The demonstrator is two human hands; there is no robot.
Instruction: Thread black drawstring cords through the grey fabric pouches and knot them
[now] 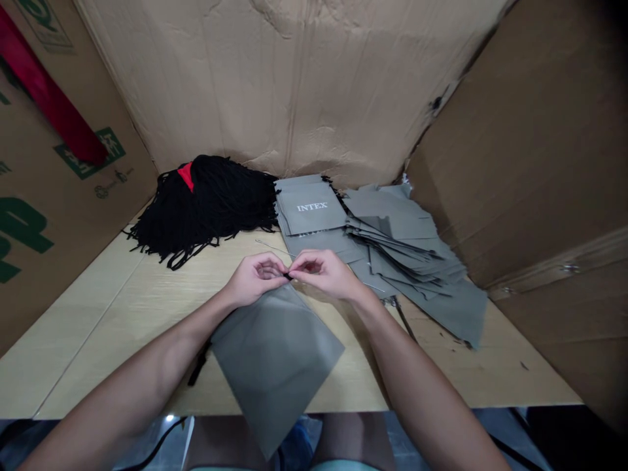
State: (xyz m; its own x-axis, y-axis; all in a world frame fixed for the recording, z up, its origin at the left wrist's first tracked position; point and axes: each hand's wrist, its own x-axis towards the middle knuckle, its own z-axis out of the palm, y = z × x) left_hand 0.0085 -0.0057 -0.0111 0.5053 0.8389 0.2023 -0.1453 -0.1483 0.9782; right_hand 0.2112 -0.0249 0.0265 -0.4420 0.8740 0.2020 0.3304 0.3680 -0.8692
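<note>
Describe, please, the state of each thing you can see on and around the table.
Left hand: pinched shut on the small black piece.
Right hand: pinched shut on it too.
Grey piece below the hands: spread out, lower corner past the table's edge.
Black cords: heaped loosely.
INTEX-printed stack: print side up.
Grey pieces at the right: overlapping untidily.
Cardboard panels: upright.

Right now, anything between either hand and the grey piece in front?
Nothing visible. The left hand and right hand pinch a black cord at the top corner of the grey piece. A thin wire lies beyond them, out of the way.
</note>
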